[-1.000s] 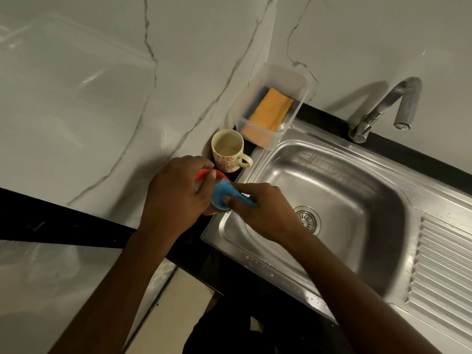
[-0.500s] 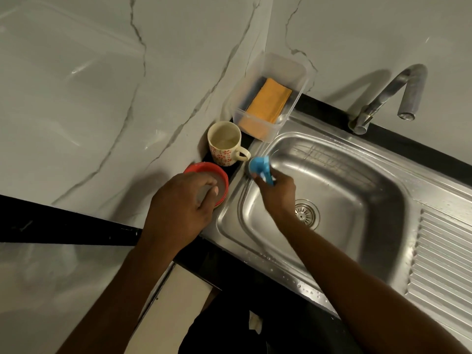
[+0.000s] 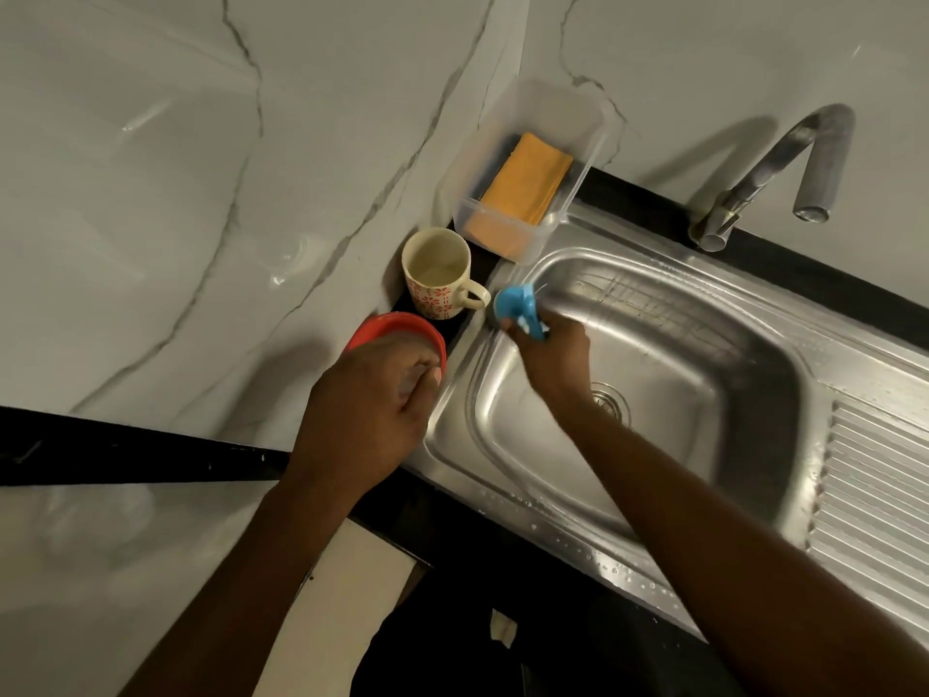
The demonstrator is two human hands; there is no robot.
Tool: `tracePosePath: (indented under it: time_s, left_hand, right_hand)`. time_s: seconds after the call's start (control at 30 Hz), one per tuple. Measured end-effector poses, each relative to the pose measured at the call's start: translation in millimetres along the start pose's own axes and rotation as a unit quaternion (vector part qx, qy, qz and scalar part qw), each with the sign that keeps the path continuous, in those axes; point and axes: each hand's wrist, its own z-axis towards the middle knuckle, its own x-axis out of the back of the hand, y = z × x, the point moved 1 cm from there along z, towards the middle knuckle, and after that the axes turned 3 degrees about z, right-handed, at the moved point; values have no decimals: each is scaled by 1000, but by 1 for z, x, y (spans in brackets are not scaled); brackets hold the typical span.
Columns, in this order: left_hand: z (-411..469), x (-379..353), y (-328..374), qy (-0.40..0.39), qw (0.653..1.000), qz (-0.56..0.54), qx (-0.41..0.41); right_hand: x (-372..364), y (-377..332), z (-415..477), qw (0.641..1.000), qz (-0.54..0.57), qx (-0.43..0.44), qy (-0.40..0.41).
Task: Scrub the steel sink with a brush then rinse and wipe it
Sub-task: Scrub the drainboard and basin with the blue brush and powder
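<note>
The steel sink (image 3: 668, 374) fills the right half of the view, its drain (image 3: 611, 402) partly behind my right forearm. My right hand (image 3: 553, 354) grips a blue brush (image 3: 518, 306) and holds its head against the sink's far-left inner corner. My left hand (image 3: 367, 415) lies over a red round container (image 3: 397, 329) on the black counter left of the sink, fingers curled over its rim. What is inside the container is hidden by that hand.
A cream mug with red flowers (image 3: 437, 281) stands behind the red container. A clear plastic tub (image 3: 528, 168) holding an orange cloth (image 3: 528, 181) sits at the sink's back-left corner. The tap (image 3: 784, 168) rises at the back right. A ribbed draining board (image 3: 874, 495) lies to the right.
My right hand has carried the blue brush from the red container into the sink's far-left corner. My left hand has stayed on the red container.
</note>
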Motion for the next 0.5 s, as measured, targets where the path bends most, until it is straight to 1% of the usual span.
tracePosePath:
  time_s: [0.13,0.17,0.2,0.27,0.33,0.4,0.43,0.5]
  left_hand:
    - [2,-2,-1,-7,1000,-6,-2]
    - [2,-2,-1,-6,1000,-6,-1]
    - [3,-1,-1,-4,1000,-5,0]
    - [3,1,-1,-3,1000,5,-4]
    - [4,5,1,1,1000,9,-10]
    - [4,5,2,4,1000,9,-14]
    - [4,5,2,6,1000,10,-16]
    - [3,3,3,8,1000,7,-13]
  right_hand:
    - [-8,24,-94,989,-56,22,-138]
    - [-9,27,-100,985,-74,30,-150]
    - [-7,25,-94,984,-91,38,-149]
    - [-4,19,-64,987,-99,53,-115]
    - [5,10,-27,995,-63,41,-68]
    - [11,3,-7,998,-37,27,-44]
    - [10,5,-6,998,-38,25,-44]
    - [7,10,-22,995,-54,19,-79]
